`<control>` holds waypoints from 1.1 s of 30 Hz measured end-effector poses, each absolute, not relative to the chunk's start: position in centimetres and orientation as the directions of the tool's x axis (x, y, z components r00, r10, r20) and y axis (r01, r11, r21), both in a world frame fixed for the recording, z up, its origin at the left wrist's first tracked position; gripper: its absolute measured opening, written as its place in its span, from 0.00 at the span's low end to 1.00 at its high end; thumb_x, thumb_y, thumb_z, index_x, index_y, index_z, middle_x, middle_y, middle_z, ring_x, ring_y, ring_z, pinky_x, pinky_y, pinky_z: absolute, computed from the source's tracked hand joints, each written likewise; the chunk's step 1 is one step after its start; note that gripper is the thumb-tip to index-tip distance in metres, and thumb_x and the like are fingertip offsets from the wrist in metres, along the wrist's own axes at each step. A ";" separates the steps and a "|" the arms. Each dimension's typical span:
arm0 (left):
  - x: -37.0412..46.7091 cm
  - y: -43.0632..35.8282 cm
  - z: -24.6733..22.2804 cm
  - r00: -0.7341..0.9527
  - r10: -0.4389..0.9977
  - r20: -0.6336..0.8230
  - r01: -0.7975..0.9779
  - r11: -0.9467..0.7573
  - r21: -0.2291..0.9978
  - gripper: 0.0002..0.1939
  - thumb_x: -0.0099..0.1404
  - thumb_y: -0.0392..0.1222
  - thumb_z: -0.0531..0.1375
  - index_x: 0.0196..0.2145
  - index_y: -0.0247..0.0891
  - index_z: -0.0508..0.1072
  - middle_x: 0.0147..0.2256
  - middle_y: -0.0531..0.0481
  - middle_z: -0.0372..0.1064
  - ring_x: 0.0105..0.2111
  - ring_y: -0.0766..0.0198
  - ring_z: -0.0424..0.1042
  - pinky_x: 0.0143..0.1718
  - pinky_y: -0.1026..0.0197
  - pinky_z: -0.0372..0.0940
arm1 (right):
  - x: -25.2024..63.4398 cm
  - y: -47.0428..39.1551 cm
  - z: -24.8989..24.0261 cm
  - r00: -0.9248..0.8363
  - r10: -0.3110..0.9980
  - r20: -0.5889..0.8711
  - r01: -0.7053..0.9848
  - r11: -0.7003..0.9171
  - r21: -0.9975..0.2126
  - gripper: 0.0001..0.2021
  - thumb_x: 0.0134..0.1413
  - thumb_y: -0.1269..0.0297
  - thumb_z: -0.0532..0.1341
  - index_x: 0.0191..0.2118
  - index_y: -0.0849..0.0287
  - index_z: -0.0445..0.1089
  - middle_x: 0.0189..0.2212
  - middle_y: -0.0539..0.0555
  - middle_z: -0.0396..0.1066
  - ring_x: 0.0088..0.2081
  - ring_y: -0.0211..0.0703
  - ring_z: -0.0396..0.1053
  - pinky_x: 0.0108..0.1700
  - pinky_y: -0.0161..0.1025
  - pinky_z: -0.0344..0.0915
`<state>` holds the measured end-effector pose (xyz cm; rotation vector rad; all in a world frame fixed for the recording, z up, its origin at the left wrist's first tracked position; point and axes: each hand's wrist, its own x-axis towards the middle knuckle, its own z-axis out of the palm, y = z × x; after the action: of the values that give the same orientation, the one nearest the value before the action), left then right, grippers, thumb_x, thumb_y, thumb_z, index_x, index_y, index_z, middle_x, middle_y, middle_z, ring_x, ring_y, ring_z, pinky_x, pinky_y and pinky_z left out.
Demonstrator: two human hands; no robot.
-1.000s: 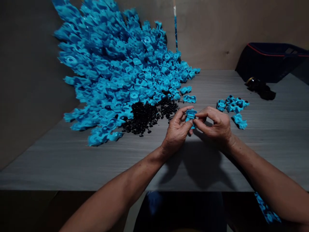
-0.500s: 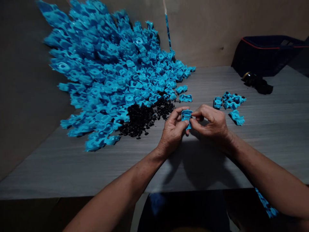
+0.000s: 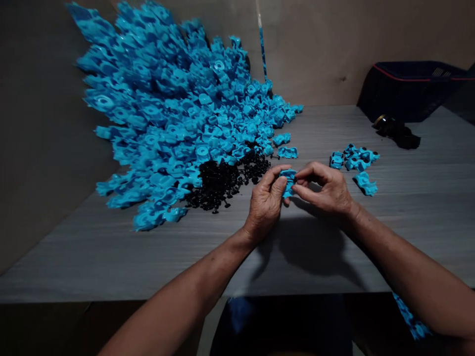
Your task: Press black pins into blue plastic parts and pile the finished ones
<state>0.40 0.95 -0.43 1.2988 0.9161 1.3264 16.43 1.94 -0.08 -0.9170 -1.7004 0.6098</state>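
Between the fingers and thumb of my left hand (image 3: 265,200) is a small light-blue plastic toy car body (image 3: 289,190), its hollow underside towards me. My right hand (image 3: 326,188) pinches at the car's right edge, where a bit of a black wheel axle (image 3: 295,181) shows at the fingertips. Most of that axle is hidden by the fingers. Just left of my hands lies a heap of black wheel axles (image 3: 218,183). Two loose blue car bodies (image 3: 287,152) rest beyond the hands.
A big pile of blue car bodies (image 3: 166,109) leans against the wall at left. Several cars with black wheels (image 3: 358,157) sit to the right, near another blue car body (image 3: 365,184). Farther back are a dark bin (image 3: 404,94) with a red rim and a black object (image 3: 397,132).
My left thumb has slid up over the car body, which has tilted a little. The right fingers stay at its right edge. The whole view has shifted slightly.
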 end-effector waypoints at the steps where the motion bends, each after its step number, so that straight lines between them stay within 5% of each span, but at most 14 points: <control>1: 0.4 1.0 -0.5 0.101 0.971 0.218 -0.148 -0.202 0.968 0.15 0.67 0.51 0.64 0.46 0.40 0.75 0.34 0.51 0.72 0.24 0.69 0.68 0.25 0.65 0.66 | 16.4 1.9 -0.1 -0.146 0.832 0.536 0.244 0.555 -0.795 0.03 0.52 0.66 0.67 0.33 0.57 0.73 0.27 0.49 0.74 0.28 0.38 0.72 0.33 0.36 0.70; 10: 0.1 1.1 -0.9 0.122 0.948 0.293 -0.089 -0.283 0.955 0.13 0.70 0.48 0.60 0.47 0.39 0.74 0.34 0.52 0.72 0.23 0.70 0.68 0.25 0.65 0.66 | 16.2 2.1 -0.5 -0.090 0.925 0.370 -0.013 0.370 -0.929 0.15 0.50 0.52 0.72 0.33 0.57 0.72 0.28 0.49 0.73 0.30 0.38 0.71 0.34 0.36 0.70; 19: 0.3 1.0 -1.3 0.134 0.949 0.287 -0.043 -0.284 0.958 0.14 0.71 0.47 0.58 0.48 0.39 0.75 0.38 0.50 0.73 0.24 0.70 0.67 0.27 0.65 0.66 | 16.7 2.8 -0.4 -0.242 0.956 0.166 -0.207 0.116 -0.971 0.18 0.44 0.54 0.76 0.37 0.57 0.75 0.31 0.49 0.75 0.33 0.38 0.73 0.40 0.38 0.73; 27: 0.3 1.1 -0.9 0.102 0.964 0.245 -0.052 -0.241 0.969 0.13 0.70 0.48 0.59 0.45 0.37 0.76 0.26 0.55 0.69 0.19 0.71 0.63 0.21 0.66 0.60 | 15.7 2.6 -1.2 -0.156 0.961 0.227 -0.190 0.196 -0.962 0.20 0.44 0.49 0.75 0.34 0.57 0.72 0.28 0.48 0.72 0.31 0.38 0.71 0.37 0.38 0.72; 33: 0.3 1.6 -1.2 0.131 0.980 0.147 -0.163 -0.125 0.979 0.22 0.66 0.56 0.63 0.49 0.37 0.76 0.23 0.55 0.69 0.17 0.70 0.63 0.19 0.66 0.59 | 15.5 2.5 -1.2 -0.176 0.963 0.202 -0.240 0.157 -0.958 0.20 0.46 0.49 0.74 0.34 0.57 0.69 0.28 0.47 0.71 0.29 0.37 0.71 0.35 0.38 0.72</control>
<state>0.34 1.63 -1.16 1.2552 0.9226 1.2700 15.53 2.54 -1.21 -0.8071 -1.2609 1.3121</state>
